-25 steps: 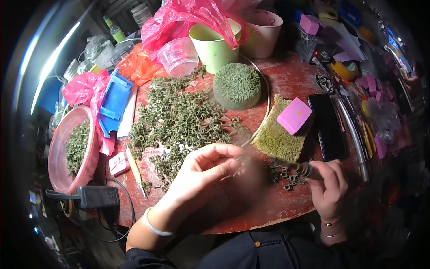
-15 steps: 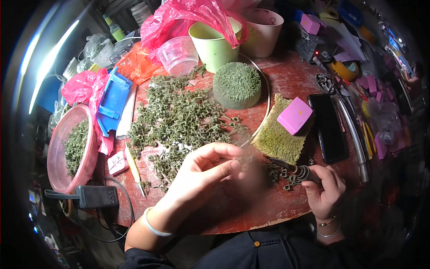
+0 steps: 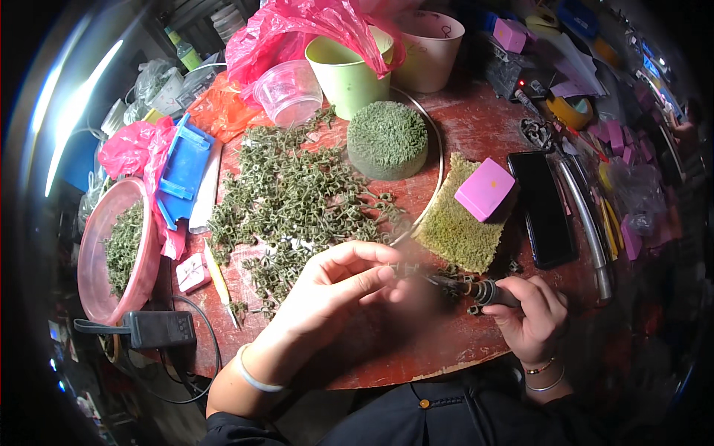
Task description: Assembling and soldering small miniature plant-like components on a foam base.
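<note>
My left hand [image 3: 327,290] pinches a tiny pale green piece [image 3: 405,267] between thumb and fingertips. It is held above the front of the table, and a hazy patch blurs its shape. In my right hand [image 3: 535,308] is a pen-like tool [image 3: 485,291] with a ringed dark grip and a thin tip. That tip points left at the tiny piece; whether they touch I cannot tell. Beyond my left hand spreads a heap of small dark green pieces [image 3: 297,186] with stems and little frames. A few more lie under the tool.
A round green block [image 3: 387,141] stands behind the heap. A pink block [image 3: 485,189] rests on a yellow-green textured pad [image 3: 465,230], beside a black phone [image 3: 539,212]. At left are a pink bowl [image 3: 152,275], a yellow-handled knife [image 3: 219,282] and a corded grey device [image 3: 160,328].
My right hand has shifted slightly left, bringing the tool's tip nearer the tiny piece. My left hand stays nearly in place, still pinching.
</note>
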The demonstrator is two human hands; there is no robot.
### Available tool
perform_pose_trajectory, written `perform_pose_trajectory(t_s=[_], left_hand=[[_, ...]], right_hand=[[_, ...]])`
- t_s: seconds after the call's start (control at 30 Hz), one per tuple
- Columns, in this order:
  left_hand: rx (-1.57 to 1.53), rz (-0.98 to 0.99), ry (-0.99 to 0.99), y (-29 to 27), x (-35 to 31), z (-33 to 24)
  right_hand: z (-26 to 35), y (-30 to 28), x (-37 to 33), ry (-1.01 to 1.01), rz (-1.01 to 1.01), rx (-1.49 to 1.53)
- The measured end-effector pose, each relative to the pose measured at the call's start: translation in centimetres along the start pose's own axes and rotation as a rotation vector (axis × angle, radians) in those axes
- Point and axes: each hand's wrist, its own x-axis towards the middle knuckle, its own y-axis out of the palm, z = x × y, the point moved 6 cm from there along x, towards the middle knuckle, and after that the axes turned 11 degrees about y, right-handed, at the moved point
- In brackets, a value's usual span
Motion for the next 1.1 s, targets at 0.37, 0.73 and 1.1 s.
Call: perform_pose_trajectory(t_s=[0.37, 0.73, 1.1], left_hand=[[-0.024, 0.01, -0.01, -0.1, -0.1, 0.2], [0.002, 0.033, -0.009, -0.1, 0.0, 0.2], [-0.026, 0.022, -0.007, 0.3, 0.0, 0.0]], right_hand=[[0.1, 0.2, 0.0, 0.012, 0.029, -0.011], [0.0, 0.3, 0.0, 0.014, 0.036, -0.016], [-2.4, -1.8, 0.2, 0.16, -0.104, -0.215]])
